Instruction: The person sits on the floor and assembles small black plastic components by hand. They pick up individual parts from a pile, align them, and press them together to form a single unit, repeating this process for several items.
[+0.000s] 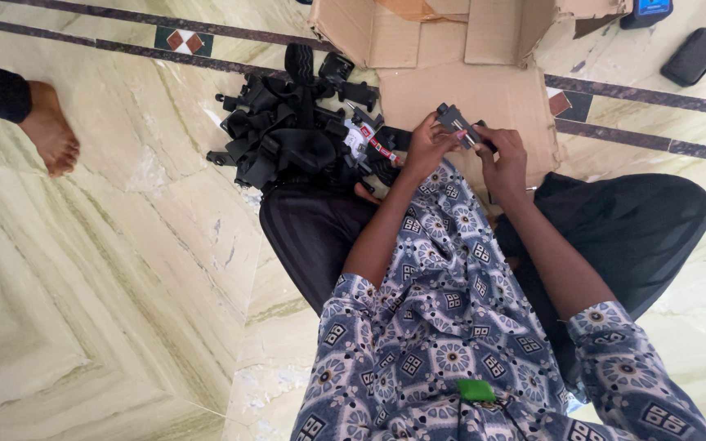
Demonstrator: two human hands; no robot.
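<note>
I sit on the floor with my legs crossed. Both hands meet over my lap around one small black plastic part (456, 122). My left hand (428, 147) grips its near left side. My right hand (502, 159) pinches its right end, where a thin metal piece shows. A heap of black plastic parts and straps (292, 131) lies on the floor just left of my left hand, with a small red and white label among them.
An open, flattened cardboard box (467, 57) lies beyond my hands. A black oblong object (694, 55) and a blue device (647, 11) rest at the top right. Another person's bare foot (49, 129) stands on the marble floor at far left.
</note>
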